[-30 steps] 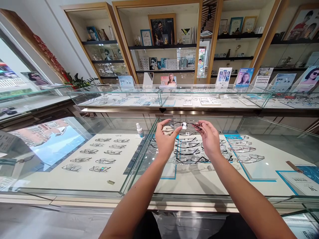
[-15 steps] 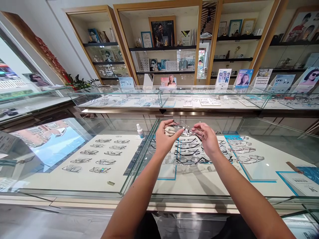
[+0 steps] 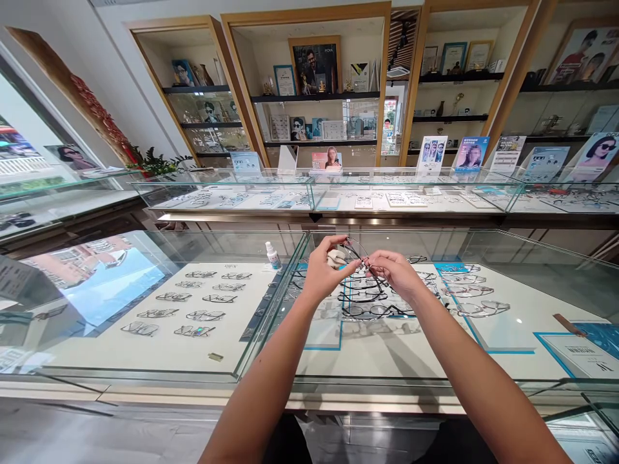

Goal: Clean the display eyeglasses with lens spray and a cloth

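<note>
A pair of thin-rimmed eyeglasses (image 3: 358, 249) is held up above the glass counter, tilted between my two hands. My left hand (image 3: 325, 269) is closed on one side of the frame, fingertips on top and thumb below. Behind its thumb shows a pale, crumpled cloth (image 3: 335, 258), partly hidden by the fingers. My right hand (image 3: 397, 274) pinches the eyeglasses near their middle, close to my left thumb tip. One dark temple arm hangs down below my fingers. Beneath my hands, under the glass, lie rows of dark-framed glasses (image 3: 370, 312).
A small white spray bottle (image 3: 273, 256) stands left of my hands. More eyeglasses (image 3: 206, 316) lie in the left display case. Glass edges (image 3: 264, 316) divide the cases. Farther back are another glass counter (image 3: 416, 201) and shelves (image 3: 314, 96).
My right hand has moved left, from the far side of the eyeglasses to near their middle. The eyeglasses have turned and now tilt down to the right. My left hand has barely moved.
</note>
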{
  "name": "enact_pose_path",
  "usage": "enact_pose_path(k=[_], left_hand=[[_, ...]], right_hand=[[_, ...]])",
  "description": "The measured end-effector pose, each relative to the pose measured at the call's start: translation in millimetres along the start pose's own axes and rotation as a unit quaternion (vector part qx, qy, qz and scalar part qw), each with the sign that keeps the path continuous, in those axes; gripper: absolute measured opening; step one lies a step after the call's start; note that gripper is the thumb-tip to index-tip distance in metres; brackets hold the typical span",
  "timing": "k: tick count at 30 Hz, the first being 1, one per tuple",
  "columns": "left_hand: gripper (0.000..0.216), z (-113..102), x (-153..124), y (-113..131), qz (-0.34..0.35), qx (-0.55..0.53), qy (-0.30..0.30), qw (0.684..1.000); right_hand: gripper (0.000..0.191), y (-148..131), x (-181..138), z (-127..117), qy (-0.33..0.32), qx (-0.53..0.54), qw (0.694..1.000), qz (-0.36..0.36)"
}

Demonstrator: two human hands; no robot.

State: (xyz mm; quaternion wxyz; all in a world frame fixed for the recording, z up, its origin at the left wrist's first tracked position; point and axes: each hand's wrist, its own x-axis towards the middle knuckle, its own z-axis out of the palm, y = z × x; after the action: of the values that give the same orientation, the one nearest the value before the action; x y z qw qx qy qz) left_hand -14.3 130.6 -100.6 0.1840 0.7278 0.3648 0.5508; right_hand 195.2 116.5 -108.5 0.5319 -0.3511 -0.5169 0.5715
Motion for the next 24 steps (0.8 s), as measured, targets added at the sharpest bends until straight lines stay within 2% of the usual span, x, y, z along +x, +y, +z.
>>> enact_pose_path(k=[4,7,8,10,11,13,15,18,20,24], left_hand=[[0.056,0,1,-3,0.034,0.030,-0.023,0.999],[0.070,0,2,-3,0.030,0.035,0.031,0.998],[0.066,0,1,-3,0.021,0.034,0.060,0.997],[0.042,1,-1,1,0.005,0.029,0.091,0.995],[0.029,2,-2,3,-0.001,0.023,0.083,0.996],[0.024,6,-5,9,-0.016,0.001,0.036,0.999],[0.026,12,-8,15,-0.045,-0.032,-0.012,0.998],[0.026,21,-12,22,-0.093,-0.084,-0.038,0.991],[0.027,24,-13,23,-0.115,-0.114,-0.036,0.986],[0.029,24,-13,19,-0.162,-0.146,-0.001,0.976]], right_hand=[[0.023,4,1,0,0.005,-0.013,1.000,-0.001],[0.025,7,3,-1,0.032,-0.029,0.999,-0.027],[0.026,8,4,-1,0.046,-0.035,0.997,-0.041],[0.027,10,5,0,0.078,-0.044,0.993,-0.071],[0.027,11,5,1,0.092,-0.046,0.991,-0.084],[0.024,11,3,5,0.116,-0.069,0.984,-0.118],[0.020,12,-2,12,0.148,-0.133,0.964,-0.178],[0.014,12,-11,21,0.196,-0.245,0.907,-0.281],[0.014,14,-16,26,0.204,-0.281,0.882,-0.319],[0.024,19,-19,32,0.174,-0.321,0.859,-0.360]])
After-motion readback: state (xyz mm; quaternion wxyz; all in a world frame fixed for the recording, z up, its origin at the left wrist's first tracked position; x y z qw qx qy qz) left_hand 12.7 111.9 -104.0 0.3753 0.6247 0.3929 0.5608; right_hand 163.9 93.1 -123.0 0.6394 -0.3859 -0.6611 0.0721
